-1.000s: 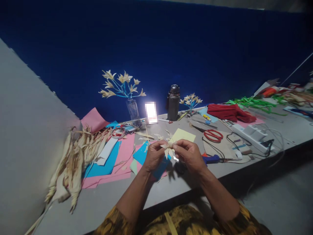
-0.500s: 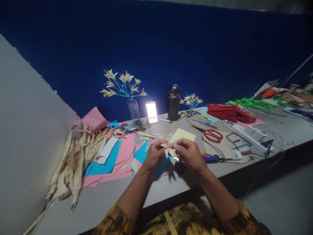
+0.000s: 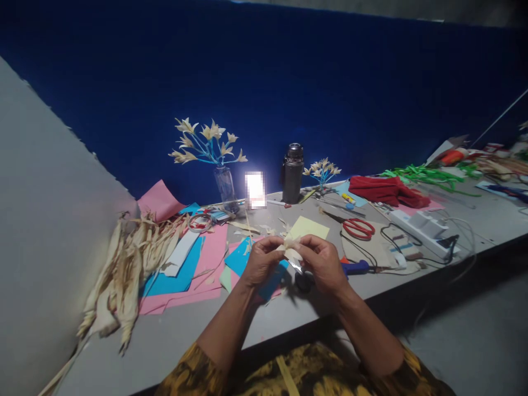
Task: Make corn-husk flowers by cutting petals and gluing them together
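Cream, husk-like petal piece [image 3: 291,250] held between both hands, raised above the surface [image 3: 165,346]. Left hand [image 3: 264,261]: fingers closed narrowly, pinching the piece from the left. Right hand [image 3: 320,259]: fingers likewise narrow, thumb and fingertips on its right side. Exact contact of the individual fingertips cannot be told.

Below the hands: dark-handled scissors [image 3: 304,281], blades partly hidden. Behind the piece: pale yellow sheet [image 3: 312,226], lying flat. Just beside the right hand: blue-handled tool [image 3: 357,268]. Farther back on that side: red-handled scissors [image 3: 358,229], partly over a beige cloth [image 3: 350,247]; white power strip [image 3: 423,234]; red fabric [image 3: 385,191].

Left portion: bundle of dried husks [image 3: 130,286] near blue and pink paper sheets [image 3: 212,258]. Back edge: clear vase [image 3: 225,190], slightly tilted, bearing pale flowers on blue stems [image 3: 210,132]; dark flask [image 3: 293,179], upright, between the vase and a smaller flower cluster [image 3: 322,169].
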`<state>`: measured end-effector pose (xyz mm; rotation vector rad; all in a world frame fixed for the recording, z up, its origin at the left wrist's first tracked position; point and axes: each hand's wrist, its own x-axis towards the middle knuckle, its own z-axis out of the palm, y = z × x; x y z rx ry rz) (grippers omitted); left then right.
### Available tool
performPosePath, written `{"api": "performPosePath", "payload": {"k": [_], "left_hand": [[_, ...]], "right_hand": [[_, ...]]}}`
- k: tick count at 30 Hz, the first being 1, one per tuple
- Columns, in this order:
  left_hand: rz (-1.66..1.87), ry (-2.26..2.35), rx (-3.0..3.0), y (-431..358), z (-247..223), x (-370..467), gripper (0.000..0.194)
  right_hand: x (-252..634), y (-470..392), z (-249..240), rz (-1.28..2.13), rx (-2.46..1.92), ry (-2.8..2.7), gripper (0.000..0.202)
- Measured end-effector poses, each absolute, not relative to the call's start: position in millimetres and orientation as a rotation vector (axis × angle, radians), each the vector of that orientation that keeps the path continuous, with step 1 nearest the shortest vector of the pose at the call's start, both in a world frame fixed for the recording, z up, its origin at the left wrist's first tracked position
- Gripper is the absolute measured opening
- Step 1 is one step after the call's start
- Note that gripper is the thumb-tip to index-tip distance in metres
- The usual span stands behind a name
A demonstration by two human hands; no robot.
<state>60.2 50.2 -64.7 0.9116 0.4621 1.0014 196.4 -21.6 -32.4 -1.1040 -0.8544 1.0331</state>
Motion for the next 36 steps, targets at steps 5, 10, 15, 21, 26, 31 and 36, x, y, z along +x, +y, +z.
{"api": "performPosePath", "payload": {"k": [5, 10, 15, 21, 26, 31, 36], "left_hand": [[1.034, 0.478, 1.025, 52.4, -66.3, 59.5, 0.021], [1.019, 0.487, 1.038, 53.6, -70.2, 59.3, 0.019], [0.976, 0.538, 1.026, 51.9, -68.2, 59.7, 0.023], [0.924, 0.556, 0.978, 49.9, -66.2, 59.1, 0.029], [0.892, 0.547, 1.013, 50.2, -65.0, 58.1, 0.031], [0.952, 0.534, 1.025, 51.5, -67.2, 58.8, 0.025], [0.962, 0.568, 0.957, 48.5, -66.0, 60.3, 0.026]], "right_hand": [[196.7, -23.1, -30.5, 1.039, -1.132, -0.845, 0.030], [199.6, -23.1, -35.3, 1.028, -1.150, -0.859, 0.028], [202.3, -23.5, -34.2, 1.038, -1.159, -0.895, 0.026], [206.4, -22.8, -33.3, 1.044, -1.154, -0.971, 0.024], [208.7, -23.8, -32.7, 1.013, -1.164, -1.009, 0.025], [206.2, -23.8, -35.2, 1.019, -1.167, -0.943, 0.025], [203.7, -21.8, -40.8, 1.038, -1.157, -0.933, 0.027]]}}
